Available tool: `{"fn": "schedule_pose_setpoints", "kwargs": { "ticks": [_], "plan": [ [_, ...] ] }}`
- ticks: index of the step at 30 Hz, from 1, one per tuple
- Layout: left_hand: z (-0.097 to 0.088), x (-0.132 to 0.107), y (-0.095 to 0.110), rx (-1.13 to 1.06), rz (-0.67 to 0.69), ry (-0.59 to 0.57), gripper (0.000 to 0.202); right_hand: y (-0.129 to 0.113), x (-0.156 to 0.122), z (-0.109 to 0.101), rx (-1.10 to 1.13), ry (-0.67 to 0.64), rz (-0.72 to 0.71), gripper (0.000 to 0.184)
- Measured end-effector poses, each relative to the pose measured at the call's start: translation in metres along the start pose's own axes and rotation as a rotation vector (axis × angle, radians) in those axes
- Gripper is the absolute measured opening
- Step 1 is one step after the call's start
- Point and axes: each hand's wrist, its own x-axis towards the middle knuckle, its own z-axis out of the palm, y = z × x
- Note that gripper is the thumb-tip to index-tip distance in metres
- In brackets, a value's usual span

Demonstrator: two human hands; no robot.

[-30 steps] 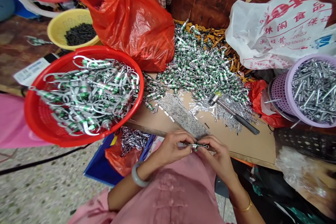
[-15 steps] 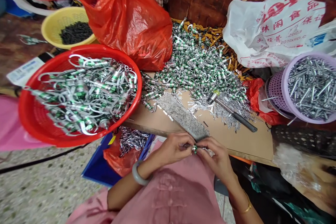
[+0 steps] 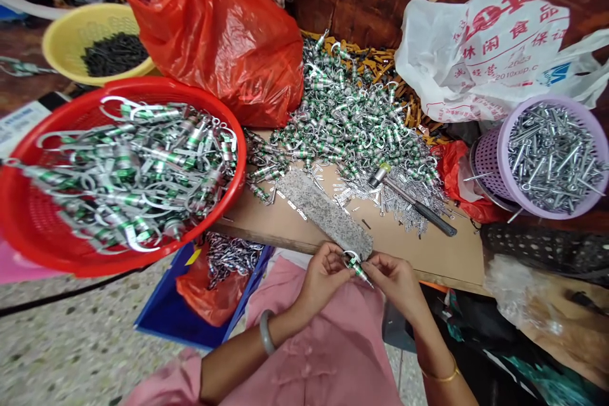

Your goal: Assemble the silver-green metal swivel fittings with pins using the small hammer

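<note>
Green-banded metal fitting held just off the near edge of the cardboard-topped workboard, pinched firmly between the left hand and the right hand, whose fingers partly hide it. On the workboard, just beyond the hands, lies a speckled stone slab, with a hammer to its right among scattered small metal pieces. A heap of green-banded fittings covers the far part of the workboard. To the left of the workboard stands a red plastic basket filled with fittings, partly overlapping it; a yellow basket of dark parts lies beyond. A purple basket of metal pins stands to the right, and a blue crate lies below the near edge. A red plastic bag and a white printed bag lie beyond the workboard.
</note>
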Motion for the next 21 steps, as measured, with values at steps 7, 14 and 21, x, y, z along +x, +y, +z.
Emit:
{"fn": "schedule_pose_setpoints", "kwargs": {
  "ticks": [7, 14, 21],
  "plan": [
    [-0.018, 0.011, 0.019, 0.039, 0.082, 0.058, 0.044, -0.034, 0.074, -0.022, -0.647, 0.304, -0.598, 0.022],
    [-0.021, 0.013, 0.020, 0.054, 0.072, 0.029, 0.043, -0.048, 0.095, -0.025, -0.745, 0.226, -0.591, 0.016],
    [-0.023, 0.015, 0.020, 0.050, 0.062, 0.024, 0.045, -0.051, 0.043, -0.027, -0.419, -0.007, -0.406, 0.021]
  ]
}}
